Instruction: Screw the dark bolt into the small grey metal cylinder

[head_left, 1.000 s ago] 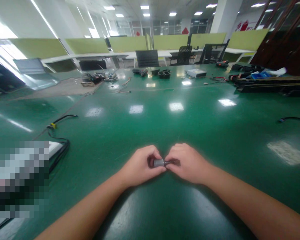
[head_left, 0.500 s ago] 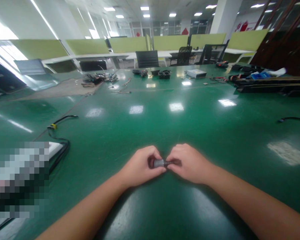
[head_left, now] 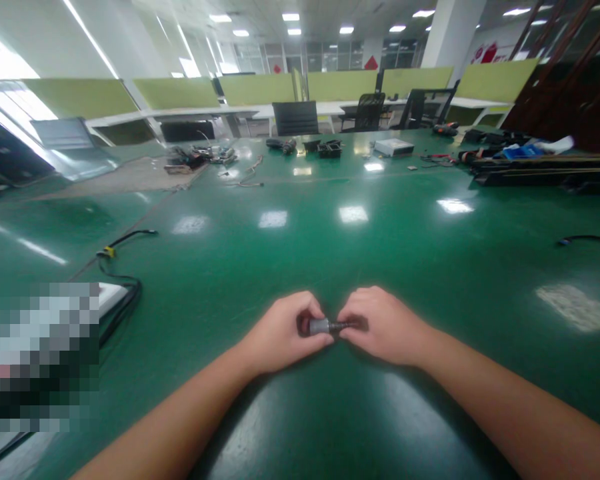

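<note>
Near the table's front edge, my left hand (head_left: pixel 286 333) is closed around a small grey cylinder (head_left: pixel 319 326), thumb and fingers on its sides. From the cylinder's right end a dark, narrow shaft-like part (head_left: pixel 334 326) sticks out. My right hand (head_left: pixel 380 325) pinches this dark part between thumb and fingers. The two hands face each other with a narrow gap, where the dark part shows. The exact kind of the object is too small to make out, and my fingers hide both of its ends.
The shiny green tabletop (head_left: pixel 280 260) spreads all around. On the left lie a black cable (head_left: pixel 135 233) and a pixelated light box-like thing (head_left: pixel 45 340). Far back are a silver flat box (head_left: pixel 394 147) and black parts (head_left: pixel 329 149). A dark cable (head_left: pixel 590 238) reaches in from the right edge.
My right hand has shifted slightly to the right, so a little more of the dark part shows between the hands. My left hand keeps its grip on the grey cylinder.
</note>
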{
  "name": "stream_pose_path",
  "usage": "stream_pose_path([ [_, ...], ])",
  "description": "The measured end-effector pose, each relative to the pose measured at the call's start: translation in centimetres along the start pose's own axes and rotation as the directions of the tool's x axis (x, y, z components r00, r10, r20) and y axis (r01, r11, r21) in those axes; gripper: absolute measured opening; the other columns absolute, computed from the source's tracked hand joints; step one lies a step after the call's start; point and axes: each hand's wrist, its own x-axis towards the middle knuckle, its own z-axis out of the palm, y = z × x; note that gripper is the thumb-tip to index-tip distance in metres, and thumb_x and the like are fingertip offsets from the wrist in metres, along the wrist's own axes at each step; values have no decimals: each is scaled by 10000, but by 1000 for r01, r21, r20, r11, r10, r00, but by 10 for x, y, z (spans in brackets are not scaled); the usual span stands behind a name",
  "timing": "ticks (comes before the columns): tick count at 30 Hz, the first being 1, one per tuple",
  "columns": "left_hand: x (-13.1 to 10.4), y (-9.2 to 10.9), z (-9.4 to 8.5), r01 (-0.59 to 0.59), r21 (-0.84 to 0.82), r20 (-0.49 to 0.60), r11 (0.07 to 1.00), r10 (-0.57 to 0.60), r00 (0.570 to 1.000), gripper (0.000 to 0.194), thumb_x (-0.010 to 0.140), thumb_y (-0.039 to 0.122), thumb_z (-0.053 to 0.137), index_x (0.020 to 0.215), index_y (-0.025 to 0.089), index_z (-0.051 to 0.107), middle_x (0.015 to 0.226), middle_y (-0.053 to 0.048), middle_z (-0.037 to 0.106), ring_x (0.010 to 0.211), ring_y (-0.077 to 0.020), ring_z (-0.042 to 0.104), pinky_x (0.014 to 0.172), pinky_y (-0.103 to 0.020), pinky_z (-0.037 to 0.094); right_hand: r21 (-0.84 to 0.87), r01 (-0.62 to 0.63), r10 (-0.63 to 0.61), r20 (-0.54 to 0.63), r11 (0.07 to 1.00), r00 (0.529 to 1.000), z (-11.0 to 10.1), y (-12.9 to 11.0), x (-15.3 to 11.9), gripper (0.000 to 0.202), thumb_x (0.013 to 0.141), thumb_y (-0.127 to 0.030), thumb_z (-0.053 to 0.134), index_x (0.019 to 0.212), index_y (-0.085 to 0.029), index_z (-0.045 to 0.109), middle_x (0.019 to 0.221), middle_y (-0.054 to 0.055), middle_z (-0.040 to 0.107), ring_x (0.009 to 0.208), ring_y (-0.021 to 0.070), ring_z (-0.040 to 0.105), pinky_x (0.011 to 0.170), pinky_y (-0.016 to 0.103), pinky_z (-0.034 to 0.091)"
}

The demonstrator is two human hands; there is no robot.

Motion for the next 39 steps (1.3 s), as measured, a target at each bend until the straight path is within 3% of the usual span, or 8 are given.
stream_pose_path([
  [39,-1,-1,-1,-1,-15,10,1000,1,1000,234,817,342,744,862,183,579,835,-11,627,739,-157,582,686,-267,442,-53,-44,46,27,998,999,-13,8,-6,32,820,-236,733,852,-234,737,819,-10,697,768,157,588,739,307,392],
])
